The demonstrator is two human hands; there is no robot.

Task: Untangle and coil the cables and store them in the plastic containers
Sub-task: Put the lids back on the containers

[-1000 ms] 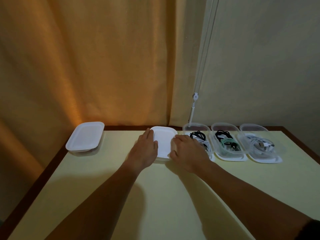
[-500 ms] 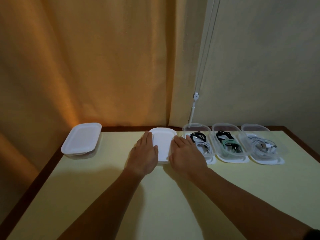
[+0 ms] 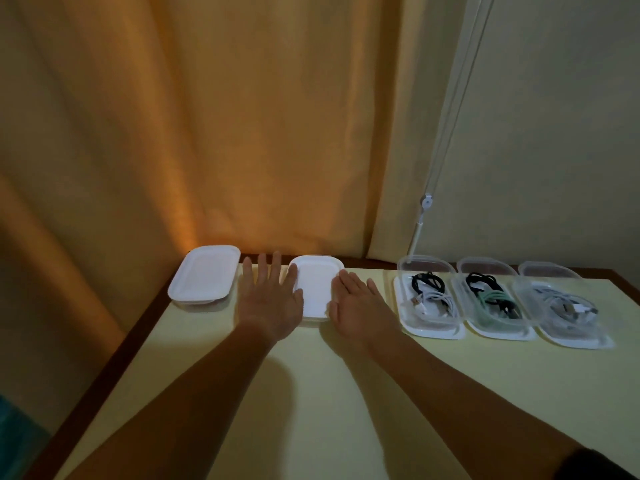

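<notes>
A closed white container (image 3: 317, 289) lies at the back of the yellow table (image 3: 329, 393). My left hand (image 3: 270, 299) rests flat against its left side, fingers straight. My right hand (image 3: 356, 303) lies flat against its right side. Another closed white container (image 3: 204, 273) sits at the back left corner. To the right stand three clear containers on white lids: one (image 3: 427, 296) with black and white cables, one (image 3: 491, 299) with black and green cables, one (image 3: 561, 306) with white cables.
An orange curtain (image 3: 173, 133) hangs behind the table, and a blind cord (image 3: 424, 216) hangs at the back right by the wall. The table's dark brown edge (image 3: 114, 358) runs along the left side.
Both hands have straightened and moved with the middle container to the left, away from the clear containers and closer to the left container. A gap has opened beside the clear containers.
</notes>
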